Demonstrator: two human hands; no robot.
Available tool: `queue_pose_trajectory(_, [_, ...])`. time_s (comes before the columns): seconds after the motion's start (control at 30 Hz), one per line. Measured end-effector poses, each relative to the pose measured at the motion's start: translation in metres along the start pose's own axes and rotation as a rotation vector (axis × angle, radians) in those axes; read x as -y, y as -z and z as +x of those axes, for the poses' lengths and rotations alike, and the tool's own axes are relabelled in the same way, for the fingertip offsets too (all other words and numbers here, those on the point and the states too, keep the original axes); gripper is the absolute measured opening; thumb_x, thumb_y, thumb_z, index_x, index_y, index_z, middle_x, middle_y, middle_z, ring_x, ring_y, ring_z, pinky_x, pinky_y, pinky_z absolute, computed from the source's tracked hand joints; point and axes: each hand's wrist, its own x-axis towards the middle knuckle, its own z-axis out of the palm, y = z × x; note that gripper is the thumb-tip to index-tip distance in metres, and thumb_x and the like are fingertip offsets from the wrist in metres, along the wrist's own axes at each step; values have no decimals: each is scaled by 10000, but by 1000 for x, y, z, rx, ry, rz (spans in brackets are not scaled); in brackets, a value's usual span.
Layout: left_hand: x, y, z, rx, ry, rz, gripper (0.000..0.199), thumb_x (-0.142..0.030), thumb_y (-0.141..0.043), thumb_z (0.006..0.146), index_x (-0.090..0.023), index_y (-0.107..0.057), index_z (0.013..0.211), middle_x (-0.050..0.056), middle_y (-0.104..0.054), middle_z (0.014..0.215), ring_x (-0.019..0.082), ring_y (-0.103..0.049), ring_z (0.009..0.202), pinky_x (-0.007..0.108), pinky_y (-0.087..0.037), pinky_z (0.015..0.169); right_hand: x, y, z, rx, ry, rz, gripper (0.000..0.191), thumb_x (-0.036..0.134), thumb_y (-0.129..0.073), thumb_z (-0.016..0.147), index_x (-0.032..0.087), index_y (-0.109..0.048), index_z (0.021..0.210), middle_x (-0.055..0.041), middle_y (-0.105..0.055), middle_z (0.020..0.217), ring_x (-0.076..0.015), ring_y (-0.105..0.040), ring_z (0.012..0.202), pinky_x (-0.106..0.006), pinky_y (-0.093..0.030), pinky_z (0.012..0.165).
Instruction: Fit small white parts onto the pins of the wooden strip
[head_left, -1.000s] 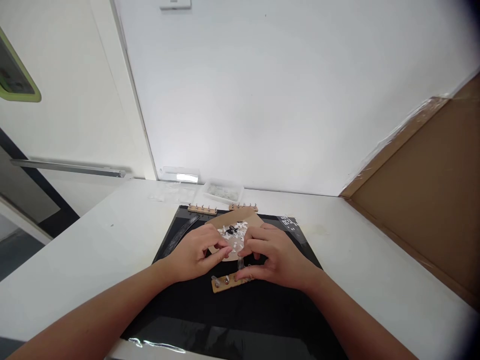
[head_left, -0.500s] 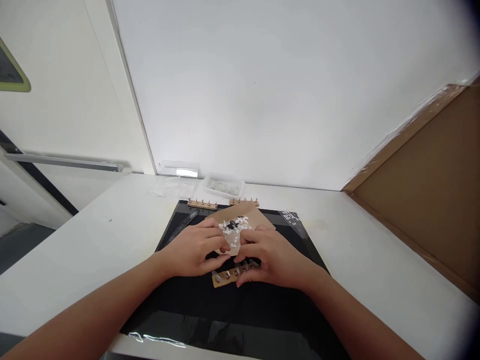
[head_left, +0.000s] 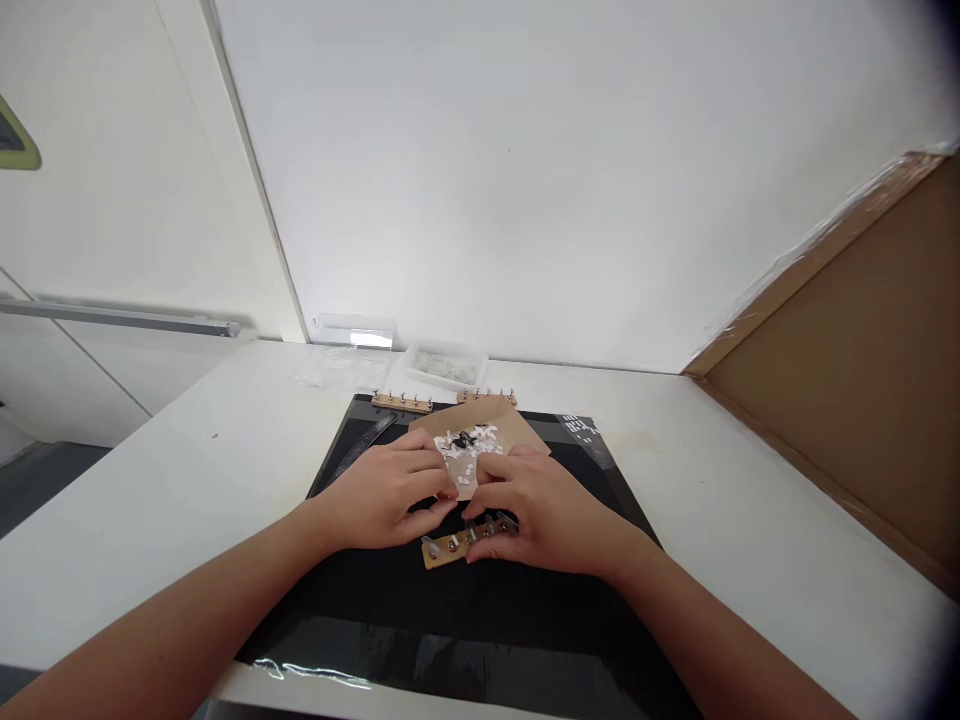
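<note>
Wooden strip lies mid-scene on black mat, w/ clear pieces along it. R hand is over strip's R end, thumb & index slightly apart, either side of a clear piece; can't tell if gripped. L hand, just beyond strip's L end, has thumb & index nearly together; can't tell if anything's btwn. Far side: brown paper w/ white bits, 2nd strip, 3rd strip.

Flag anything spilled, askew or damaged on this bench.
Two things: a small dark speck sits alone on the white tabletop, left of the black rectangular mat; clear plastic-looking pieces on the light-wood strip by the right hand lean at uneven angles. No visible damage.
</note>
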Motion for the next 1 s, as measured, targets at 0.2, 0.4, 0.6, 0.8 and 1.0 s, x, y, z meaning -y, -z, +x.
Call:
queue_pose_trajectory(0.2, [-4,0,2,50,-39,21,143,-231,-587,1015,-194,-725,1024,59,-770,907,235,-651,928,377,-512,898,6,2,0,58,-67,4,282,479,-903,795,289,-788,969,-4,-728,962,-187,-681,836,-348,-479,792])
queue_pose_trajectory(0.4, [-3,-2,1,77,-58,24,148,-220,-566,1027,-197,-709,1058,61,-773,928,227,-683,931,396,-500,948,7,0,0,54,-89,2,302,471,-933,757,289,-795,955,-4,-720,938,-187,-677,825,-340,-480,779])
queue_pose_trajectory(0.6, [-3,-2,2,68,-77,12,143,-200,-577,1017,-197,-706,1079,63,-769,955,222,-688,935,400,-495,967,8,-1,2,69,-108,-15,317,482,-945,737,295,-798,947,-2,-718,937,-194,-680,840,-342,-453,768])
queue_pose_trajectory(0.8, [-4,-4,0,23,-104,11,93,-230,-621,1009,-194,-706,1015,53,-746,934,198,-658,896,382,-502,950,10,6,6,178,-181,19,339,547,-901,774,289,-796,966,-13,-719,968,-205,-675,875,-340,-429,782])
queue_pose_trajectory(1.0, [-10,-5,-1,37,-118,-21,122,-284,-672,991,-214,-748,1054,57,-734,960,226,-631,940,355,-534,860,7,9,7,221,-193,57,424,625,-881,756,278,-784,978,-23,-715,971,-220,-658,881,-354,-442,821])
